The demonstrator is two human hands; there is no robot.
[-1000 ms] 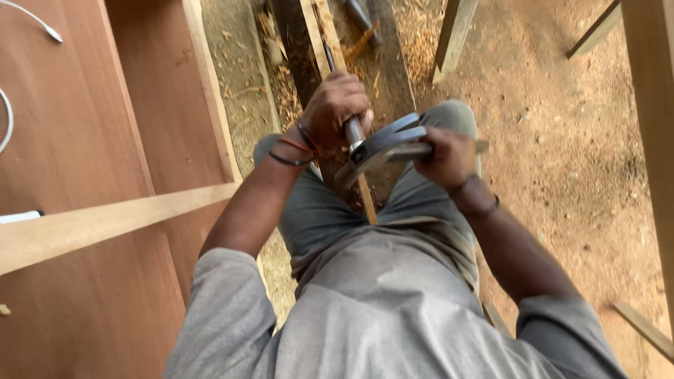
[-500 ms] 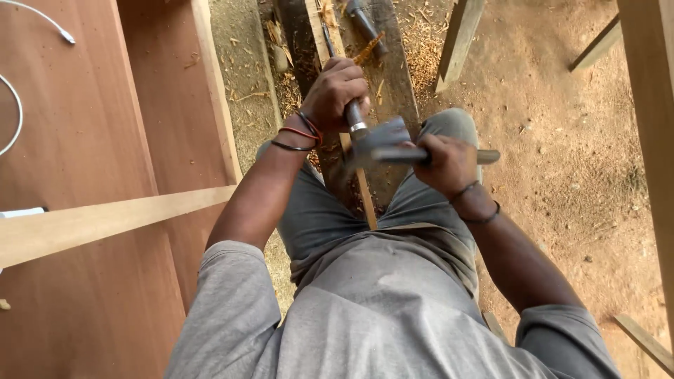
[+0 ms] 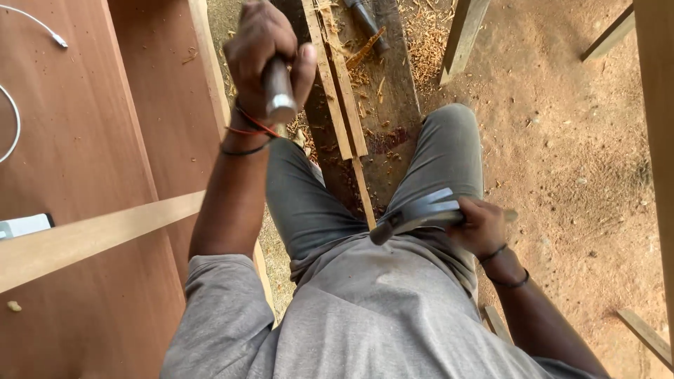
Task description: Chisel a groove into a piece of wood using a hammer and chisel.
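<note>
— What does the left hand [image 3: 263, 49] have?
— Its grip is closed tight around a metal-ended handle [image 3: 279, 91], thumb pressed along one side; the grey end sticks out just below the fingers. What tool it belongs to I cannot tell. Red and black bands [image 3: 246, 133] circle the wrist under it.

— And the right hand [image 3: 481, 226]?
— Its grip is wrapped around the back end of a grey metal hand plane [image 3: 418, 213], held against the person's lap, its front tip pointing toward the left arm.

— What lies between the two grips?
— A thin wooden strip [image 3: 345, 112], running away from the lap along a dark plank [image 3: 393, 77] with wood shavings [image 3: 425, 42] at its far end.

— Farther out?
— Beyond the left grip, a reddish-brown panel [image 3: 84, 140] crossed by a pale batten [image 3: 91, 238], with a white cable [image 3: 35, 21] on it. Beyond the right grip, bare dirt floor [image 3: 562, 140].
</note>
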